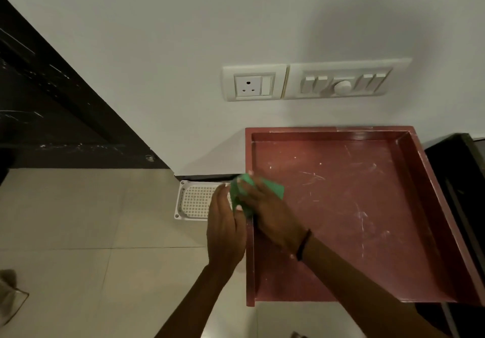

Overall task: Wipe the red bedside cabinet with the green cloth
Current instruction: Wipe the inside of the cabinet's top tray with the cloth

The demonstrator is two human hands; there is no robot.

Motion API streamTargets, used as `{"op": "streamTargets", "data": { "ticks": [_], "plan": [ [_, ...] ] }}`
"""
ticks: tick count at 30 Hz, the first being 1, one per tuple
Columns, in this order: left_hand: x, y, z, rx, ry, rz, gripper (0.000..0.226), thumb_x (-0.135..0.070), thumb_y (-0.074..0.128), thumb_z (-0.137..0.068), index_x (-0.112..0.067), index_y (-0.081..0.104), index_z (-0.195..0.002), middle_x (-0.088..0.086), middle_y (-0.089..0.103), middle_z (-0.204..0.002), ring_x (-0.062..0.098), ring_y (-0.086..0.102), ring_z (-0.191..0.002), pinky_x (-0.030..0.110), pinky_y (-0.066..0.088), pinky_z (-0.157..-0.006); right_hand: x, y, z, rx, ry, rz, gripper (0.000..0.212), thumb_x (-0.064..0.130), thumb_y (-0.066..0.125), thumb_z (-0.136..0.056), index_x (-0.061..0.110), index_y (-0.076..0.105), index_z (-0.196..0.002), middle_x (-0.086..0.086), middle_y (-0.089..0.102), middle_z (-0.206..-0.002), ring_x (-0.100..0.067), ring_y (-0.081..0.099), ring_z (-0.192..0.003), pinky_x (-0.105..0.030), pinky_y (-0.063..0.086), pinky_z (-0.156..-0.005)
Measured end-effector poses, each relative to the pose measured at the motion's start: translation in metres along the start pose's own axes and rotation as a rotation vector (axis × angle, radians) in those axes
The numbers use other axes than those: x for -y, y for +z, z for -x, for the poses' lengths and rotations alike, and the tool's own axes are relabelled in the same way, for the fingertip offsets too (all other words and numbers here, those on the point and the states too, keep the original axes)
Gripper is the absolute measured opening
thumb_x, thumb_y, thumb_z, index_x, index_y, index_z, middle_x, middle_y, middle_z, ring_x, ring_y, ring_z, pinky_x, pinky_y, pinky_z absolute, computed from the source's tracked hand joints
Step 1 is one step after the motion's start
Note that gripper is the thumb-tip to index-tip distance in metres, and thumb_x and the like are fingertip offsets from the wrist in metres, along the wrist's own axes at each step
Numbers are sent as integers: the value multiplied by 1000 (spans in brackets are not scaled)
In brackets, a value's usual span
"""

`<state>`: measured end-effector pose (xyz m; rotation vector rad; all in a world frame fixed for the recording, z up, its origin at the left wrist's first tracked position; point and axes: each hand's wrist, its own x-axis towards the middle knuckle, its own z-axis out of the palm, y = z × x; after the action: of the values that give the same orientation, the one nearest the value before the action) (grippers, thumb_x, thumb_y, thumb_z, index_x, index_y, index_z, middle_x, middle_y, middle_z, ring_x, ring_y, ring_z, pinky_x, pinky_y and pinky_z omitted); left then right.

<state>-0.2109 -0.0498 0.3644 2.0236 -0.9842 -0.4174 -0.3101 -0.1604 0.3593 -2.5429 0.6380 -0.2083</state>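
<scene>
The red bedside cabinet [349,206] stands against the white wall, seen from above, its recessed top scratched and speckled white. A green cloth [273,189] is bunched over the cabinet's left rim. My right hand [270,214] reaches across the top and grips the cloth from the right; a dark band circles its wrist. My left hand [225,230] is just outside the left rim, its fingers holding the cloth's left part. Most of the cloth is hidden between the two hands.
A white perforated plastic tray [194,201] lies on the tiled floor left of the cabinet. A socket [253,85] and switch panel [343,84] sit on the wall above. Dark furniture [462,169] adjoins the cabinet's right side; a black marbled panel [44,106] is far left.
</scene>
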Motion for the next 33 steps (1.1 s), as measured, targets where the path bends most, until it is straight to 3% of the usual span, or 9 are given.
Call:
{"op": "streamTargets", "data": {
  "ticks": [3, 8, 11, 15, 19, 22, 27, 30, 33],
  "plan": [
    [3, -2, -10, 0, -38, 6, 57, -43, 28, -100, -22, 31, -152, -1, 41, -154, 19, 46, -135, 48, 54, -99, 27, 25, 69, 88, -102, 123, 79, 19, 60, -88, 32, 22, -156, 7, 5, -167, -26, -3, -153, -47, 27, -112],
    [1, 5, -16, -3, -44, -7, 58, -46, 26, -99, -24, 32, -153, -1, 42, -154, 18, 42, -139, 51, 52, -102, 27, 33, 107, 216, -268, 377, 97, 48, 78, -74, 30, 27, -154, 4, 17, -164, -30, 16, -148, -50, 31, -108],
    [1, 7, -13, -36, -20, 26, 55, -41, 27, -101, -18, 36, -151, 0, 43, -153, 16, 41, -140, 50, 51, -103, -2, 28, 60, 111, -227, 335, 84, 32, 66, -87, 25, 19, -157, -2, 12, -165, -31, 6, -152, -51, 34, -115],
    [-4, 11, -8, -14, -20, 34, 59, -42, 25, -99, -16, 37, -151, 0, 41, -156, 13, 35, -145, 45, 41, -114, -33, -2, -25, 34, -21, 228, 77, 14, 52, -94, 25, 12, -159, 0, 5, -168, -23, -2, -154, -47, 17, -120],
    [-9, 21, 4, 93, -25, 8, 67, -55, 20, -96, -28, 18, -157, -10, 25, -161, -3, 17, -147, 20, 22, -119, -68, -34, -71, -74, 280, 234, 72, 6, 29, -86, 19, 25, -157, -5, 22, -165, -28, 17, -152, -56, 36, -111],
    [-10, 32, 10, 171, -6, 15, 65, -59, 19, -95, -37, 3, -154, -18, 8, -162, -18, 0, -143, 3, 8, -112, -71, -32, -76, -137, 362, 194, 72, 10, 24, -84, 16, 24, -157, -5, 20, -165, -26, 11, -154, -54, 34, -114],
    [-9, 43, 12, 166, 1, -29, 68, -54, 22, -98, -32, 1, -159, -15, 2, -166, 2, 5, -153, 24, 18, -121, -72, -5, -35, -95, 297, 213, 70, 6, 24, -89, 12, 17, -158, -6, 10, -167, -22, -1, -154, -52, 19, -122],
    [-9, 45, 15, 156, 18, -44, 69, -50, 24, -99, -24, 5, -160, -13, 3, -167, 2, 4, -153, 29, 18, -124, -73, 4, -12, 24, 269, 179, 73, 19, 8, -86, 15, 15, -159, -4, 13, -167, -15, -5, -151, -53, 11, -123],
    [-10, 45, 14, 142, 23, -35, 68, -47, 26, -100, -25, 6, -160, -12, 5, -167, 2, 5, -153, 39, 21, -125, -64, 8, -5, 58, 226, 163, 69, 26, 17, -90, 19, 16, -159, -3, 12, -167, -20, 1, -154, -53, 6, -124]
  ]
}}
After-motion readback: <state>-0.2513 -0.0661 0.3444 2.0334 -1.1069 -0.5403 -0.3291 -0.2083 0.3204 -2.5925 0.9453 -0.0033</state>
